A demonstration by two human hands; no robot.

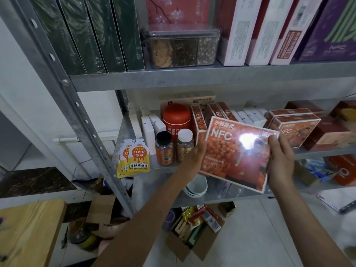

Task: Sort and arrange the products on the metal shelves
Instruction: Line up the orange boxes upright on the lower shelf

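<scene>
In the middle of the frame a person holds a flat orange NFC box (231, 157) with both hands, tilted so its printed face looks up at the camera and a bright glare sits on its wrapping. The left hand (194, 157) grips the box's left edge, its fingers curled round behind the box and mostly hidden. The right hand (282, 162) grips the right edge, thumb pressed on the front near the upper right corner and the other fingers tucked behind. The box hangs in the air just in front of the middle board of the metal shelves (192, 79), not resting on it. Right of centre, behind the box, two matching boxes (294, 130) lie stacked on that board. Left of the held box stand a red canister (176, 118), a black-capped bottle (164, 149) and a white-capped bottle (185, 145), the two bottles side by side at the board's front edge. Further left, yellow and orange pouches (134, 158) hang over the board's front edge. On the board above, at the upper left of the frame, dark green boxes (86, 35) stand upright in a row; beside them sits a clear compartment container (183, 49), then tall white and red boxes (260, 35) and a purple box (331, 35) at the upper right. Below the held box, white bowls (196, 186) are stacked on a lower board. At the bottom centre an open cardboard carton (194, 232) of mixed packets sits on the floor, and a wooden tabletop (28, 232) fills the lower left corner.
</scene>
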